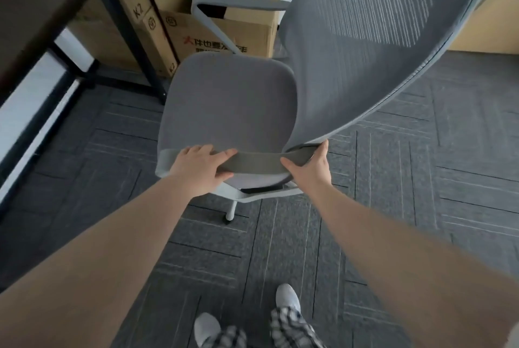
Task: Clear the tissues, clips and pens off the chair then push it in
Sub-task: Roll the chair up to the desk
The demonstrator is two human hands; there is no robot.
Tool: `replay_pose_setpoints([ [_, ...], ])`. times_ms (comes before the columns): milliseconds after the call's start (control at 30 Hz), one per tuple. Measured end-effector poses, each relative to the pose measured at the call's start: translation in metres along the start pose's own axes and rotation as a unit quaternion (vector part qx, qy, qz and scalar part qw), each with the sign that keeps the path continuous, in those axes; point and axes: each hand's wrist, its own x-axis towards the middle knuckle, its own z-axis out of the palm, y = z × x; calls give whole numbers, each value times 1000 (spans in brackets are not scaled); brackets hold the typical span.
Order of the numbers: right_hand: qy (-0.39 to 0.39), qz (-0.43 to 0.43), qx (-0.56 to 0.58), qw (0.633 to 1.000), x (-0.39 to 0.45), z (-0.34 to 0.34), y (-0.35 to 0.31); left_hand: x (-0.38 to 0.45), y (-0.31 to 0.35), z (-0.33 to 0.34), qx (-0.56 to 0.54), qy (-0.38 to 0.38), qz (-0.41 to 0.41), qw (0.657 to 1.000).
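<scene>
A grey office chair [230, 100] stands in the middle of the view, its bare seat turned toward the desk at the left. Its mesh backrest [365, 38] rises at the right. Both my hands grip the near armrest [255, 163]. My left hand [200, 166] is wrapped over its left part. My right hand [310, 169] holds its right end, next to the backrest's lower edge. No tissues, clips or pens show on the seat.
A dark desk [36, 5] with black legs [132, 38] fills the upper left. Cardboard boxes [219, 36] stand behind the chair against the wall. The chair's far armrest [238, 1] is close to the boxes. Dark carpet tiles cover the floor; my feet [286, 300] are at the bottom.
</scene>
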Motion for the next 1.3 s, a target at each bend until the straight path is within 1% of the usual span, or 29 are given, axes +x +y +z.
replay_pose_setpoints([
  [167, 14, 1, -2, 1000, -25, 19, 0, -26, -18, 12, 8, 17, 9, 1000],
  [267, 15, 12, 12, 1000, -45, 35, 2, -43, -37, 22, 23, 26, 32, 999],
  [333, 14, 20, 19, 1000, -66, 51, 0, -58, -57, 26, 26, 18, 50, 998],
  [433, 33, 29, 25, 999, -97, 84, -5, -81, -90, 36, 44, 21, 74, 996],
  [600, 47, 40, 26, 998, -138, 136, -11, -110, -141, 53, 43, 19, 95, 994],
  [800, 37, 32, 8, 999, -160, 168, -21, -135, -174, 63, 31, 11, 81, 996],
  [967, 15, 25, -16, 999, -169, 183, -39, -149, -195, 69, 22, 14, 64, 998],
  [1133, 13, 16, -34, 999, -186, 210, -57, -165, -226, 76, 17, 16, 46, 999],
  [1300, -8, 11, -30, 999, -204, 241, -72, -180, -258, 84, 24, 5, 23, 999],
])
